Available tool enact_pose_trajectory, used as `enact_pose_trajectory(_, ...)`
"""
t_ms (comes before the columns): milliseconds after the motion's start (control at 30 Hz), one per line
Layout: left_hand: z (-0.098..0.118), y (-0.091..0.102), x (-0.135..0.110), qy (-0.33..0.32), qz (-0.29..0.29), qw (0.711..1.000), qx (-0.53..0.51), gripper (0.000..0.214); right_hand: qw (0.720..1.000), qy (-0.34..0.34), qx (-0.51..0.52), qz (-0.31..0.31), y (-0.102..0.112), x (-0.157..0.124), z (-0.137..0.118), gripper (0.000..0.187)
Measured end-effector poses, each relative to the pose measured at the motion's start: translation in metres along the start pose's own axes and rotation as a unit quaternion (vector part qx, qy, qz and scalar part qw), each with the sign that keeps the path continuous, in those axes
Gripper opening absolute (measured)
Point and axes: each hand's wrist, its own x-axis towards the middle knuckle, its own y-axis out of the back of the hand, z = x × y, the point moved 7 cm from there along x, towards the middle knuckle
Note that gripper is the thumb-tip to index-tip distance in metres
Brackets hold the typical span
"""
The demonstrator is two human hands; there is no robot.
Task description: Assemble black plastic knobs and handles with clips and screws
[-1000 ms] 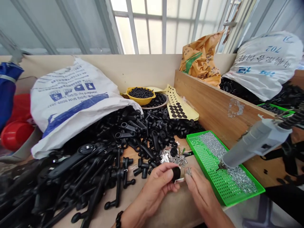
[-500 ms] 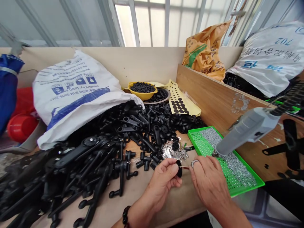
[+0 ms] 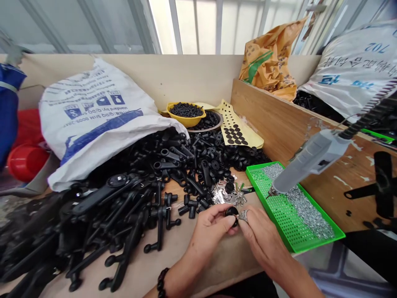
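My left hand (image 3: 214,225) is closed around a small round black plastic part (image 3: 232,215), holding it between thumb and fingers above the table. My right hand (image 3: 259,229), with a ring on one finger, is pinched against the right side of that part. Only a tiny bit of a thin metal piece (image 3: 237,216) shows between the right fingertips and the part; the rest is hidden. Just beyond both hands lies a heap of small silvery metal clips (image 3: 221,194). Several short black tubes (image 3: 192,209) lie left of the clips.
A grey electric screwdriver (image 3: 297,167) hangs over a green tray (image 3: 269,211) of small metal screws. Black plastic arms (image 3: 120,219) cover the left side, below a white sack (image 3: 96,111). A yellow bowl (image 3: 186,120) and a sticker sheet (image 3: 229,116) lie behind. A wooden partition (image 3: 263,107) stands right.
My right hand has moved left, up to the black part, and the thin copper-coloured piece that showed between them is now mostly hidden. The hanging screwdriver has swung slightly left and up.
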Motion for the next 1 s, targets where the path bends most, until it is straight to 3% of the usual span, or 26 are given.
enact_pose_trajectory(100,-0.002,0.004,0.001,-0.012,-0.009,0.999,0.038,0.035,1.000,0.010,-0.024,0.014,-0.003,-0.001,0.000,0.018)
enact_pose_trajectory(200,0.006,0.005,-0.001,-0.084,-0.016,0.986,0.142,0.029,0.996,0.028,-0.083,0.001,-0.009,-0.001,-0.003,0.019)
enact_pose_trajectory(300,0.020,-0.001,-0.008,-0.187,-0.025,0.941,0.280,0.033,0.993,0.029,-0.109,-0.030,-0.015,-0.003,-0.003,0.022)
enact_pose_trajectory(367,0.025,-0.006,-0.013,-0.221,-0.035,0.915,0.336,0.035,0.994,0.024,-0.103,-0.028,-0.015,-0.004,-0.002,0.023)
enact_pose_trajectory(533,0.032,-0.010,-0.018,-0.281,-0.026,0.879,0.385,0.030,0.997,-0.010,-0.078,0.014,-0.010,-0.003,0.001,0.023)
enact_pose_trajectory(600,0.034,-0.010,-0.018,-0.303,-0.022,0.877,0.373,0.030,0.998,-0.018,-0.066,0.012,-0.010,-0.002,0.001,0.021)
enact_pose_trajectory(700,0.028,-0.005,-0.009,-0.245,-0.024,0.923,0.296,0.028,0.999,-0.030,-0.022,-0.004,-0.009,-0.003,0.003,0.019)
enact_pose_trajectory(800,0.013,0.002,-0.001,-0.091,-0.019,0.990,0.108,0.021,0.995,-0.076,0.068,0.007,-0.001,-0.007,0.013,0.011)
enact_pose_trajectory(867,0.007,0.002,-0.001,-0.017,-0.020,0.999,-0.018,0.019,0.991,-0.089,0.097,0.000,0.002,-0.009,0.018,0.005)
enact_pose_trajectory(1000,0.008,-0.007,-0.008,0.025,-0.053,0.991,-0.120,0.020,0.993,-0.034,0.087,-0.068,-0.004,-0.010,0.015,0.014)
